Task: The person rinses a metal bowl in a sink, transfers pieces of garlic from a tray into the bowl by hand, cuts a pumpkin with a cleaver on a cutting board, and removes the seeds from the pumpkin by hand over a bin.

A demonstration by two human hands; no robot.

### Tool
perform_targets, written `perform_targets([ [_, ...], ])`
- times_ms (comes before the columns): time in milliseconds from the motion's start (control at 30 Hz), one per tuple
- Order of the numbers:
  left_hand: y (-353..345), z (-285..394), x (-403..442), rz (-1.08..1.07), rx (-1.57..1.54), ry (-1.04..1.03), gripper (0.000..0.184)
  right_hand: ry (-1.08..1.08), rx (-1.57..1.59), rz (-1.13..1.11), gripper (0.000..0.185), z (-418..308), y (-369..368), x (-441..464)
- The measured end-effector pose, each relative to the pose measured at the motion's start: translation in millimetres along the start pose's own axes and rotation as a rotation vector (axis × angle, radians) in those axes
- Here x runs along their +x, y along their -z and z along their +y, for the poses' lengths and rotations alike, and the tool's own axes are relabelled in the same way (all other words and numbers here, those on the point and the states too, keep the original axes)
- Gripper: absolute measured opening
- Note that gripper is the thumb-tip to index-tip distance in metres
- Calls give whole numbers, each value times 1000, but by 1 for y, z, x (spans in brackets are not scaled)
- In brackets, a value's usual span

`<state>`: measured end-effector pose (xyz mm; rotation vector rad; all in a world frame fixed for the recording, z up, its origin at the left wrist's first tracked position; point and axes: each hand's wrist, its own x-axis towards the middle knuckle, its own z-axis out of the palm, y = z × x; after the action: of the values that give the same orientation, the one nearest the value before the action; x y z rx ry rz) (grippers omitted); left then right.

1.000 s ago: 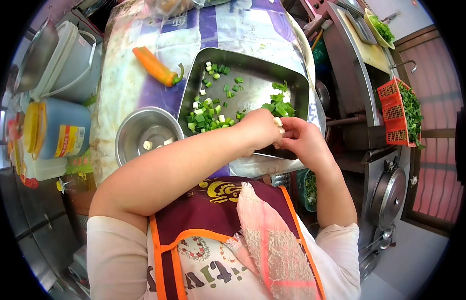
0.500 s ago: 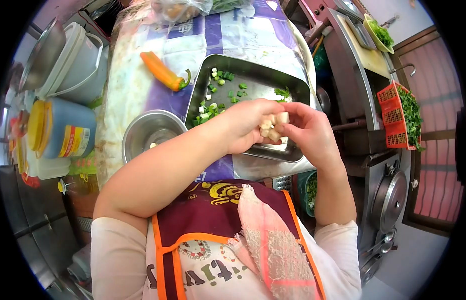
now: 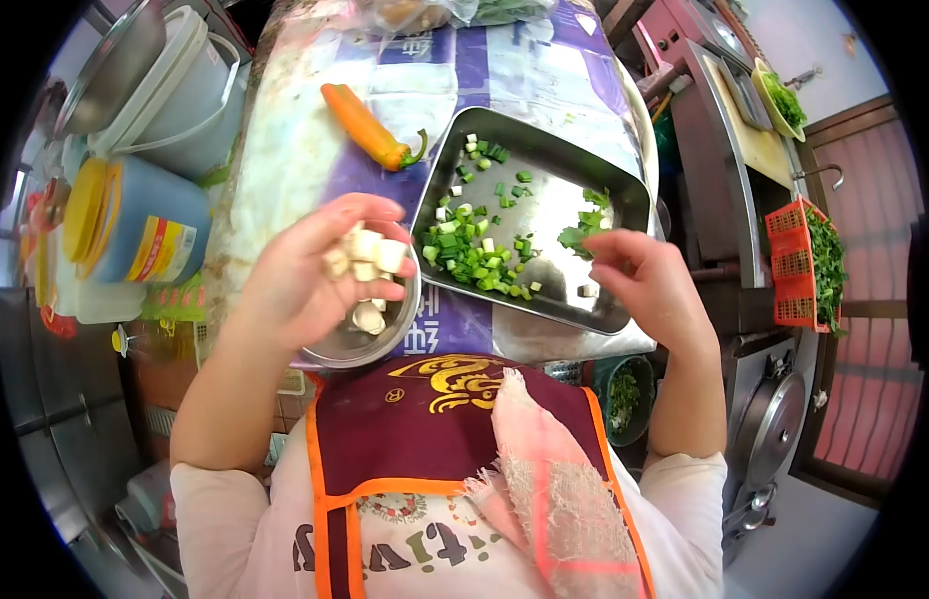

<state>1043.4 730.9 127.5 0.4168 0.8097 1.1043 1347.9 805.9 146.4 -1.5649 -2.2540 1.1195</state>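
Note:
My left hand is cupped around several pale, cream-white chunks that look like garlic. It hovers over a round metal bowl, partly hiding it. More pale pieces show just below the fingers, at the bowl. My right hand is over the right front corner of a metal tray, fingers bent and the thumb apart. Its fingertips are beside a green herb leaf; whether they touch is unclear. A pale chunk lies below them. Chopped spring onion covers the tray's left part.
An orange pepper lies left of the tray on the plastic-covered table. Plastic bags are at the far end. A blue jug and pale bucket stand left. An orange basket of greens is right.
My hands, together over the tray before, are apart now. The left carried the pale chunks left to above the bowl; the right stayed over the tray. The view shifted slightly.

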Motion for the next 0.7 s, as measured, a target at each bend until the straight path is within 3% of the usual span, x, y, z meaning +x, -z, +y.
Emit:
perform_targets([
  [33, 5, 5, -8, 55, 22, -24, 28, -47, -184, -15, 26, 6, -1, 0],
  [133, 26, 3, -20, 215, 181, -163, 26, 191, -600, -3, 16, 39, -20, -1],
  [267, 41, 1, -31, 214, 289, -210, 28, 199, -791, 39, 6, 53, -34, 1],
  [467, 36, -5, -49, 270, 416, -432, 30, 193, -565, 122, 6, 38, -31, 0],
  [567, 45, 0, -67, 354, 378, -493, 30, 226, -206, 88, 10, -1, -30, -1],
  [700, 69, -4, -91, 505, 352, -526, 29, 523, 33, 77, 25, -49, -55, 1],
])
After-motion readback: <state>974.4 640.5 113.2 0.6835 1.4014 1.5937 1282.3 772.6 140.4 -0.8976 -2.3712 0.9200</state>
